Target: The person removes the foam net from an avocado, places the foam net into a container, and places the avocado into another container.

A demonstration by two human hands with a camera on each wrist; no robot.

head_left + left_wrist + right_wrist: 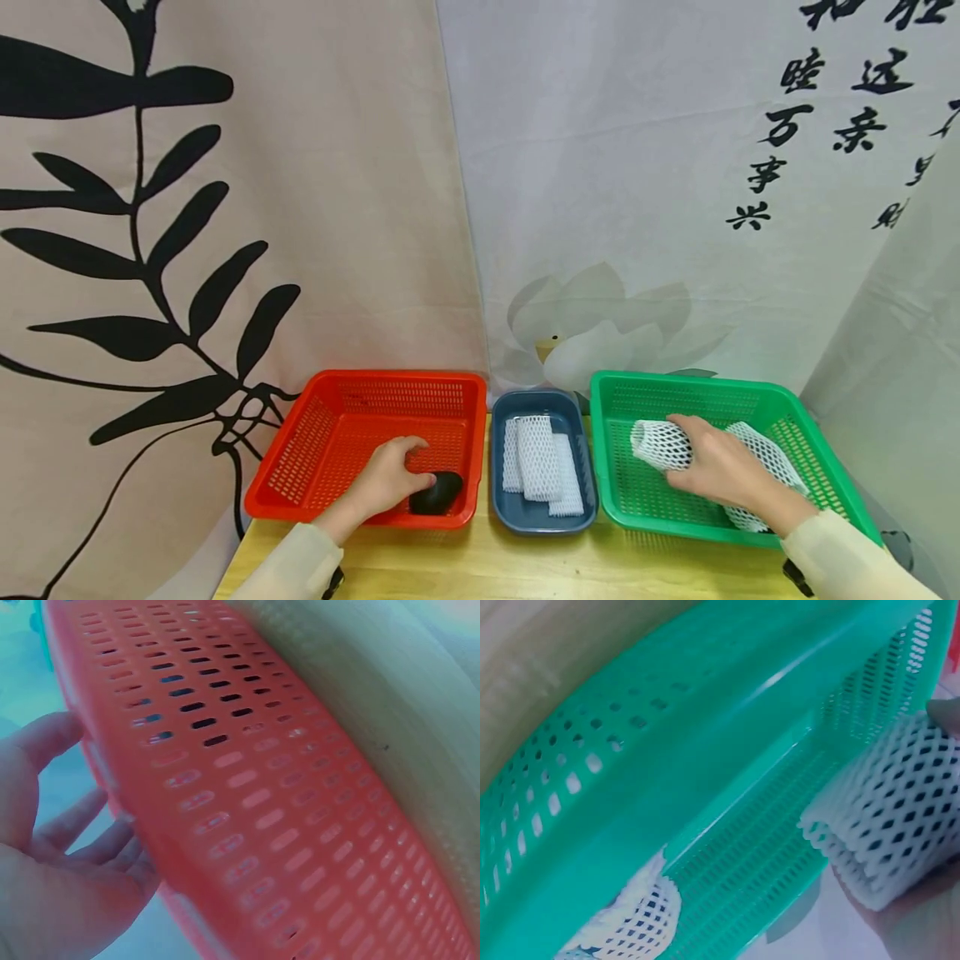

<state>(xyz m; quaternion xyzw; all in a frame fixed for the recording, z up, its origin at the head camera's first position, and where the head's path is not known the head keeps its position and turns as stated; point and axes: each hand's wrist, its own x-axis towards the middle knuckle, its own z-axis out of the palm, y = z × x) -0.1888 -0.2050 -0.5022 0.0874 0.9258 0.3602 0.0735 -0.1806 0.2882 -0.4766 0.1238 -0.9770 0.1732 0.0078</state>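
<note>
My left hand (387, 477) is inside the red basket (352, 500), fingers loosely bent and apart. Its thumb tip is right beside a smooth black oval object (437, 493); whether they touch, I cannot tell. The left wrist view shows the hand (71, 847) at the basket's rim, without the black object. Over in the green basket (622, 508), my right hand (723, 467) grips a white foam net sleeve (660, 444) with dark showing through its mesh. In the right wrist view that sleeve (889, 810) has its end towards the camera.
More white foam netting (768, 454) lies in the green basket, partly behind the right forearm. Between the baskets stands a blue tray (525, 521) with several flat white foam net sleeves (538, 458). All stand on a wooden table (525, 571) before a printed curtain (360, 208).
</note>
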